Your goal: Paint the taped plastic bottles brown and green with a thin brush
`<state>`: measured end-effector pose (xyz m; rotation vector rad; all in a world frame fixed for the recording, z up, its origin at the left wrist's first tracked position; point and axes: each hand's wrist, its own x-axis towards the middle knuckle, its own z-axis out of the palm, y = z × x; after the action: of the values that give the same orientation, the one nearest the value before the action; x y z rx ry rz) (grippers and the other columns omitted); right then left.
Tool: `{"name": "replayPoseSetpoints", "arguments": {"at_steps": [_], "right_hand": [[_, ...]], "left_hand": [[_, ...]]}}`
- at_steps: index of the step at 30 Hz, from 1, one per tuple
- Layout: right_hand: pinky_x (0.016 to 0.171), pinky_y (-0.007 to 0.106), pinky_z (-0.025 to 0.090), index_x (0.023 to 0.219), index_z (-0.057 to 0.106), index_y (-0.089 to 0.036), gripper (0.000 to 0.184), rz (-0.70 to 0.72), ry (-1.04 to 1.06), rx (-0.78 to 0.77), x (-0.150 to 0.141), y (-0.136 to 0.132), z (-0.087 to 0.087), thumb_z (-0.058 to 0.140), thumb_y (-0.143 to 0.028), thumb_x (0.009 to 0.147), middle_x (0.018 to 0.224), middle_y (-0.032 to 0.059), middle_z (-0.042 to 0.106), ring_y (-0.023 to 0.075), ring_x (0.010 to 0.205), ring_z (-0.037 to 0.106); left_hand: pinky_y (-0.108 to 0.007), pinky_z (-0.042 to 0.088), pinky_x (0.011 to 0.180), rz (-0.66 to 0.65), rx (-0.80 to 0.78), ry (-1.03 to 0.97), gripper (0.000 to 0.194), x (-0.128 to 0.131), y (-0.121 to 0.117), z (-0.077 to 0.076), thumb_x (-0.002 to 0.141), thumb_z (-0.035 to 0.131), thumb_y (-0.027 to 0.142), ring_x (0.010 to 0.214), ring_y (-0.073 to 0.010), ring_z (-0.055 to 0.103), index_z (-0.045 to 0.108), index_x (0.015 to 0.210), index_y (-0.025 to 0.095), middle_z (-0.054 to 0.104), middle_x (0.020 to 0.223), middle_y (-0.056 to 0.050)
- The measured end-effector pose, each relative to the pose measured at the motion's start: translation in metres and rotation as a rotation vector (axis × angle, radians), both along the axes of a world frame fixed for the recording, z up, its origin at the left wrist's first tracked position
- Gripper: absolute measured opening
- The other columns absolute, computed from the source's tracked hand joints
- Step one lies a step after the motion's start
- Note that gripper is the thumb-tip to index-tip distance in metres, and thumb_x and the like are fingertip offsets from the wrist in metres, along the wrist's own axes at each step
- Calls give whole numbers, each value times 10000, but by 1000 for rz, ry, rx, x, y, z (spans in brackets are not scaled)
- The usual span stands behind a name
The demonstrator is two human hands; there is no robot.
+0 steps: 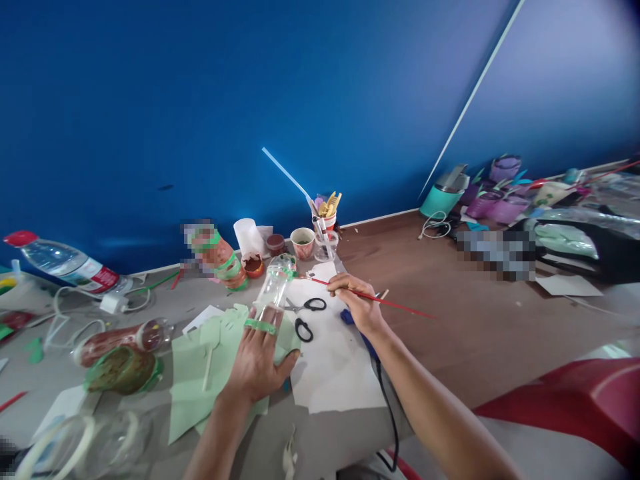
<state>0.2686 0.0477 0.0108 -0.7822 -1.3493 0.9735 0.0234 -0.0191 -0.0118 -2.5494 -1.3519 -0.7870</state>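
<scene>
Several fingers of my left hand (256, 370) are pushed inside a clear plastic bottle piece (274, 285), holding it up at a tilt; my thumb sticks out to the side. Green bands ring this piece near its bottom and its far end. A thin red-handled paintbrush (403, 307) is pinched in my right hand (356, 301), its tip pointing left, close to the piece's far end. Whether the tip touches the plastic I cannot tell. Black-handled scissors (303, 331) lie on white paper (333, 373) between my hands, and light green paper (193, 380) lies under my left hand.
Along the blue wall stand a paper cup of green paint (303, 245), a dark red jar (275, 245) and a cup of tools (326, 217). A painted bottle (220, 260), a water bottle (70, 263) and brown-green pieces (123, 369) are at left. A red chair (575, 393) is at right.
</scene>
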Motion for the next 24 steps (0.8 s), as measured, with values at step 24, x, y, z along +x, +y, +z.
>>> {"name": "replayPoseSetpoints", "arguments": {"at_steps": [24], "right_hand": [[633,310,472,1010,640,-223,266,23,259,-109,-17,-13,-3,637,-442,859,815,34,681,156,649,595]], "left_hand": [[-692,279,1082,-62,-62,-314,634,6,-12,17,926,505,346,1439,-405,244,251,1506,311,305,1554,-152]]}}
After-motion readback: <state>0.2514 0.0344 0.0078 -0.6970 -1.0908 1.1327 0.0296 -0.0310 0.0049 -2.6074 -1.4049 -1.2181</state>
